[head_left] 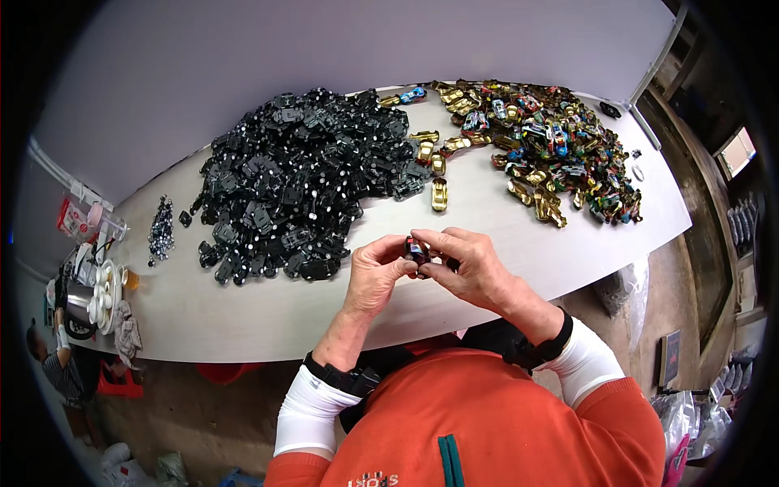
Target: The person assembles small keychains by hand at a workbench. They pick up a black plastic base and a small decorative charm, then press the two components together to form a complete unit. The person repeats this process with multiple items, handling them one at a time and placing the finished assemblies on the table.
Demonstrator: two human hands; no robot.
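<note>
A small dark toy car (418,251) is pinched between my two hands, above the near part of the table. My left hand (376,272) grips one side of it with thumb and index finger. On its other side, my right hand (471,260) has its fingers closed around it, hiding part of the car. Beyond my hands, to the left, lies a big heap of black toy car bases (284,178) with wheels. A heap of shiny, gold and multicoloured car bodies (560,146) spreads at the right. A lone gold car body (439,195) lies between the heaps.
The pale table (251,325) has a curved near edge in front of me. A little pile of small shiny parts (161,231) lies far left, near a tray of white cups (104,296) and a crumpled cloth (127,333). A grey partition (365,40) stands behind. Another person (61,357) is at far left.
</note>
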